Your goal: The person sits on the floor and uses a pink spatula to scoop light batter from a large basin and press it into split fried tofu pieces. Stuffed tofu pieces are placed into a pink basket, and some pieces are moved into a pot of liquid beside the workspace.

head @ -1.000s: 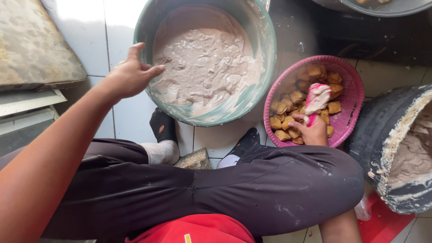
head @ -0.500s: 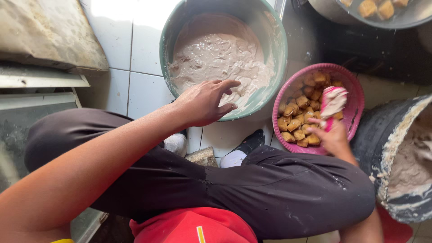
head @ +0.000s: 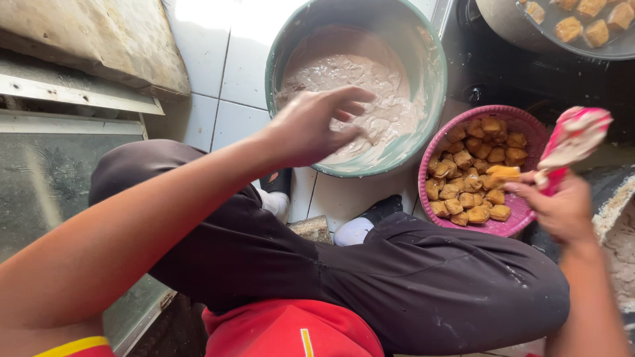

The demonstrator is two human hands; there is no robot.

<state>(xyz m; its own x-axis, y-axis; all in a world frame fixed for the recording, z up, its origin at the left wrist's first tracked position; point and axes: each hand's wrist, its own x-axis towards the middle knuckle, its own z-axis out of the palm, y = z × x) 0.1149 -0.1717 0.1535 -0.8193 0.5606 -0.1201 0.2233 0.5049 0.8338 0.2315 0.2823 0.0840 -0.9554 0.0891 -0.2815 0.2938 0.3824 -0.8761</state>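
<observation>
The left hand [head: 317, 129] had lifted over the batter basin [head: 433, 73], fingers loosely spread; the right hand [head: 559, 208] gripped a pink spatula [head: 572, 139] and tofu piece [head: 503, 173], best kept level

A teal-green bowl [head: 433, 86] is seen just past the left hand [head: 311, 129], filled with a pale beige-grey batter [head: 360, 86] streaked a bit darker in spots. By the right hand [head: 562, 208], a pink basket [head: 522, 221] with a fine perforated pattern is packed with golden-brown fried cubes [head: 466, 178]. A pink spatula [head: 572, 142] smeared with off-white batter is held in that right hand, along with one golden cube [head: 503, 173]. White floor tiles [head: 218, 73] with thin dark grout lines can be made out beyond the left hand. Black trousers [head: 397, 277] are dusted with light specks, and a red garment [head: 291, 330] with a yellow stripe is seen below both hands. A grey pan [head: 522, 30] up past the right hand holds more golden-brown pieces.
</observation>
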